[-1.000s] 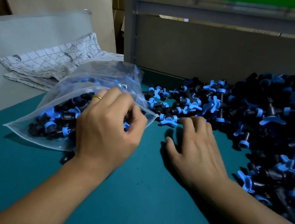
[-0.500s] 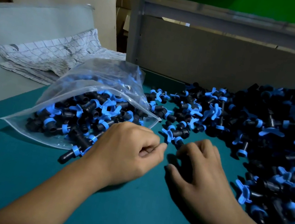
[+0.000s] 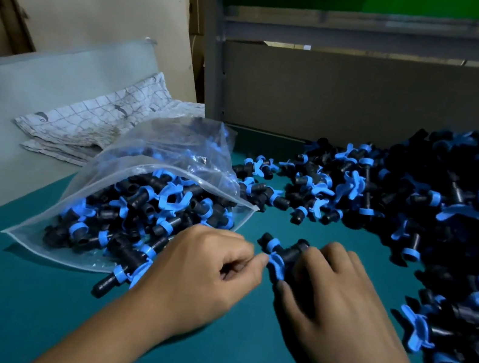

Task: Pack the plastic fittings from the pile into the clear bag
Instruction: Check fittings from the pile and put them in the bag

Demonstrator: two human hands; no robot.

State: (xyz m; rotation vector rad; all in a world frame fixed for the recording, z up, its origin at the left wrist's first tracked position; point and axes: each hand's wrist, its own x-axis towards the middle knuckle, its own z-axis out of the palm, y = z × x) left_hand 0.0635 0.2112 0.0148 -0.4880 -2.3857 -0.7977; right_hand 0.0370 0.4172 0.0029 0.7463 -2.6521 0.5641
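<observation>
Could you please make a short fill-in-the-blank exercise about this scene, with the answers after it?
1. The clear bag lies on its side on the ____ table.
2. The big pile of fittings lies on the ____ side of the table.
3. The right hand rests its fingers on a fitting that is black and ____.
4. The patterned cloth lies ____ the bag.

Answers: teal; right; blue; behind

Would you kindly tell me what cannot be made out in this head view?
- Pile of fittings: its right side is cut off by the frame edge, and it is too dark to count.
- Left hand: its curled fingers hide whether it pinches anything.
- Fittings under the right hand: mostly covered by it.
- Clear bag: its lower layers are hidden by the fittings above.
</observation>
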